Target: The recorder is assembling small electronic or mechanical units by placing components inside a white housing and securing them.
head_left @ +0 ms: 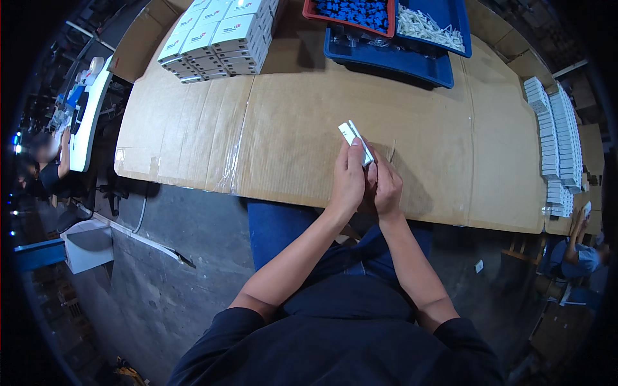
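Note:
A small, flat white case (349, 134) is held over the near half of the cardboard-covered table. It looks like two thin layers with a dark line between them; its exact kind is unclear. My left hand (348, 181) grips it from the left, the thumb lying on its face. From the other side my right hand (387, 189) closes on its lower right edge with bent fingers. Both hands cover the lower end of the case, so that part is hidden.
Stacked white boxes (215, 38) stand at the far left. Beyond my hands, a red tray (389, 32) of blue pieces and a blue tray (466, 38) of white pieces rest above another blue tray (386, 59). More white boxes (555, 138) line the right; people work on both sides.

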Action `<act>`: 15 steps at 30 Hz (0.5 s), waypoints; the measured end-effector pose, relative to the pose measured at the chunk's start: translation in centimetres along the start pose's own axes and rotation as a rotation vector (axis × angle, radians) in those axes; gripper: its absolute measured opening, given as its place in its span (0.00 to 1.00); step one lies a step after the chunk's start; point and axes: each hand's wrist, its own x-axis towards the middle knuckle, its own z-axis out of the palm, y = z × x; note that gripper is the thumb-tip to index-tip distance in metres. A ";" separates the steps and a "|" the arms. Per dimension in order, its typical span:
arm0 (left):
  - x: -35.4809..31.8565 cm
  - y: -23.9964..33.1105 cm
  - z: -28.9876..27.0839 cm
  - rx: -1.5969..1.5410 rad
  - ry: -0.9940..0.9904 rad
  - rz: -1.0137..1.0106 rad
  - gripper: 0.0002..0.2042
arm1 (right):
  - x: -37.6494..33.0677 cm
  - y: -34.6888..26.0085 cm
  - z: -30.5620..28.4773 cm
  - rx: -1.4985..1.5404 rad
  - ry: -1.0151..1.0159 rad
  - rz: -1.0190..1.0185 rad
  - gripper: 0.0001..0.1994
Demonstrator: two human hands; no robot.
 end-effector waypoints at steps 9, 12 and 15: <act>0.3 -0.4 -0.7 -0.051 0.017 0.051 0.17 | 0.3 -1.2 -0.2 0.062 -0.082 0.097 0.18; 1.1 -0.4 -1.8 -0.006 -0.028 0.165 0.19 | 0.7 -1.7 -0.5 0.255 -0.161 0.205 0.18; 1.1 0.0 -2.3 -0.005 -0.121 0.256 0.31 | 0.7 -0.7 -0.6 0.534 -0.100 0.366 0.20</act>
